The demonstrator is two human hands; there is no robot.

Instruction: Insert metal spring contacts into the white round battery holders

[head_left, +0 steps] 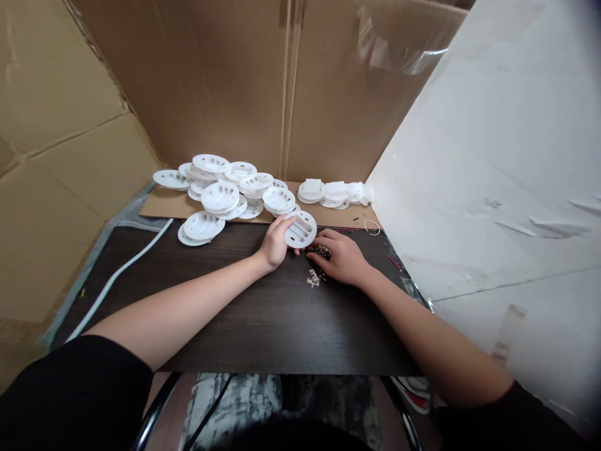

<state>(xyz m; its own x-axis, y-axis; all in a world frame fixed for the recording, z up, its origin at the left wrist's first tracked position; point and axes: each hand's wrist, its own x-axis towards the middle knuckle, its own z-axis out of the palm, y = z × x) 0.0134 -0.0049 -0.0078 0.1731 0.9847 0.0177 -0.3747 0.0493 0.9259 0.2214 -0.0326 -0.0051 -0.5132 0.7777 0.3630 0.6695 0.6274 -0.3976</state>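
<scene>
My left hand [276,242] grips a round white plastic disc [301,229] by its left edge, thumb on top. Moulded slots run across the disc's upper face, and it is tilted toward me. Just to its right, my right hand [342,255] bends over a small heap of tiny metal pieces [323,251] on the dark tabletop, fingers curled about them. Whether a piece is pinched there is hidden. Several flat, light-coloured metal pieces [313,278] lie loose below the right fingertips.
Many similar white discs [220,196] are piled at the back left on a cardboard sheet [162,205]. More white parts [334,191] lie back right. A white cable [119,275] crosses the table's left side. Cardboard [225,81] and a white wall [488,188] enclose the dark table [263,332].
</scene>
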